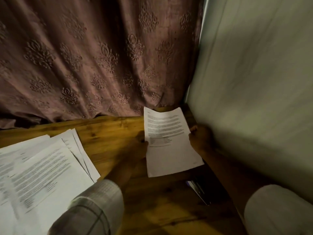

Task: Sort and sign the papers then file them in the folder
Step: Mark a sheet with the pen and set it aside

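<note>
Sheet in hand: one printed sheet (pixel 169 150), text on the upper half and blank below, held over the right end of the table close to the corner. Its far edge lifts toward the curtain. I judge it is tilted up to be read.
Left hand: left hand (pixel 140 141) grips the sheet's left edge about halfway down. The fingers are in shadow, so I cannot tell how they lie.
Right hand: right hand (pixel 201 138) pinches the right edge, thumb on the printed face. A hand on each side keeps the page flat.
Other papers: a pile of papers (pixel 42 167) lies fanned on the left of the table, well apart from the held sheet, edges uneven. It looks not yet sorted.
Step, as judged: checking one page to decide where it goes. No pen is visible.
Under the sheet: a dark flat thing (pixel 199 189) at the table's right edge, partly covered. Possibly the folder, but too dim to tell.
Surroundings: wooden table (pixel 110 131), patterned curtain (pixel 84 56) behind, pale wall (pixel 254 82) to the right.
</note>
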